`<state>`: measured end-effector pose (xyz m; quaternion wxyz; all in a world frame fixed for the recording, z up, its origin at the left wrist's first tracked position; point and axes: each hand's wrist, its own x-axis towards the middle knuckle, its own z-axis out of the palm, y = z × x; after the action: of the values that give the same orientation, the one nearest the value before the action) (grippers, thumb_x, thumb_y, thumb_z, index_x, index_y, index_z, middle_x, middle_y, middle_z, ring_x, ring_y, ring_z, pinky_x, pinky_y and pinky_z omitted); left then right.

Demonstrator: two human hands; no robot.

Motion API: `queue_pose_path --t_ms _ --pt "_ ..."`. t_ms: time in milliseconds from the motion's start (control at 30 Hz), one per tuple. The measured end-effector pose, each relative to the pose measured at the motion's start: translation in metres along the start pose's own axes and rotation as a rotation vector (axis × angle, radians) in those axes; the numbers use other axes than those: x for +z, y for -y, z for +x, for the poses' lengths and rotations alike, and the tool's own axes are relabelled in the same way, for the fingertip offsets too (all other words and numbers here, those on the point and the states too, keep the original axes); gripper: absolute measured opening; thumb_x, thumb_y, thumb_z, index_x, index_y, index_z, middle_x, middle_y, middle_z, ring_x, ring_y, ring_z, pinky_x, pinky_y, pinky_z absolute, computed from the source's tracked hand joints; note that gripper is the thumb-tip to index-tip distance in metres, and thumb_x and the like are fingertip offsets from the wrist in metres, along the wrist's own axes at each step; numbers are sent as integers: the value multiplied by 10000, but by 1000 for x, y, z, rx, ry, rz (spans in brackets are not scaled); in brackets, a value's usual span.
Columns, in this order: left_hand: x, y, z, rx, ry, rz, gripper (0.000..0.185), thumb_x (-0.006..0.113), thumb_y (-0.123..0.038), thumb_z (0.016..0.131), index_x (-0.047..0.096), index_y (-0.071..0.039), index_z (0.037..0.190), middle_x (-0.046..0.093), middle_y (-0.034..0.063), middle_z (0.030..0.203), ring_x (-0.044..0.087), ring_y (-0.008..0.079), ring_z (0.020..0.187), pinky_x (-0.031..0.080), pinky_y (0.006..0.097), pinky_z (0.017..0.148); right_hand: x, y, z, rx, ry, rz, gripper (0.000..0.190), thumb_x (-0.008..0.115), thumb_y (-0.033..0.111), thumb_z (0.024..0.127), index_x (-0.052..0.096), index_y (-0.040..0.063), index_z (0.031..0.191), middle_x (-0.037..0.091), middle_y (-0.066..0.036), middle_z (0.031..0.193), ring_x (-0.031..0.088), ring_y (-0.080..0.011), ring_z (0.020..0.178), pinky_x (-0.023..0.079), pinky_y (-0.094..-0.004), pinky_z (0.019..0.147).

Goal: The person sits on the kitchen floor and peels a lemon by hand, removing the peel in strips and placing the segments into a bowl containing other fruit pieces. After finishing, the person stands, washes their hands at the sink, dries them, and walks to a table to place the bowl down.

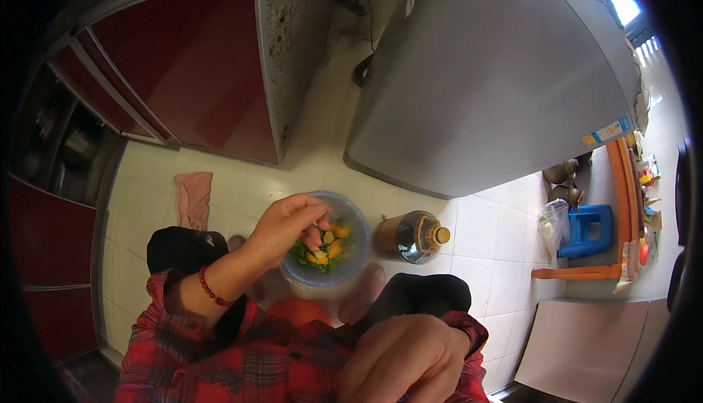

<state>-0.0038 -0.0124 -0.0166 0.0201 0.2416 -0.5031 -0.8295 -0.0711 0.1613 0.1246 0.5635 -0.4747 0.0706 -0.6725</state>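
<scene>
My left hand (294, 220), with a red bead bracelet at its wrist, reaches over a translucent bluish bowl (357, 263) on the tiled floor. Its fingers are bent above green leaves and yellow-orange pieces (333, 249) in the bowl; whether they pinch anything cannot be made out. Close to the camera, at the bottom, my right hand (409, 348) is bent down at the wrist in front of the red plaid shirt, its fingers hidden. A large bottle (403, 237) with a gold cap stands just right of the bowl, near neither hand.
A grey refrigerator (467, 90) rises beyond the bowl and bottle. Dark red cabinets (187, 68) are at the left, near a pink cloth (193, 199) on the floor. A blue plastic stool (590, 230), a plastic bag (552, 221) and an orange wooden table (623, 205) are at the right.
</scene>
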Motion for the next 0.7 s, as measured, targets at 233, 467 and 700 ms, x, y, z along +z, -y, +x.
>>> queue_pose_path --t_ms 233,467,700 --pt "1 0 -1 8 7 20 242 521 -244 1016 618 -23 1023 643 36 849 609 98 614 521 249 577 8 -7 9 -32 108 -26 251 651 116 942 660 -107 1058 603 -197 1010 614 -249 740 501 -340 624" --pt "-10 12 6 -27 -1 39 288 596 -256 958 604 -5 1099 629 59 953 608 107 702 530 243 618 -1 12 3 37 -54 -217 337 681 241 908 693 -66 1045 620 -182 1048 602 -191 780 471 -294 663" --pt "-12 47 13 526 -196 768 441 583 -294 967 535 -9 1300 643 124 1140 647 220 858 527 326 809 -31 -6 -34 353 -750 -674 241 577 139 933 697 -59 1002 657 -113 981 597 -126 756 468 -248 682"
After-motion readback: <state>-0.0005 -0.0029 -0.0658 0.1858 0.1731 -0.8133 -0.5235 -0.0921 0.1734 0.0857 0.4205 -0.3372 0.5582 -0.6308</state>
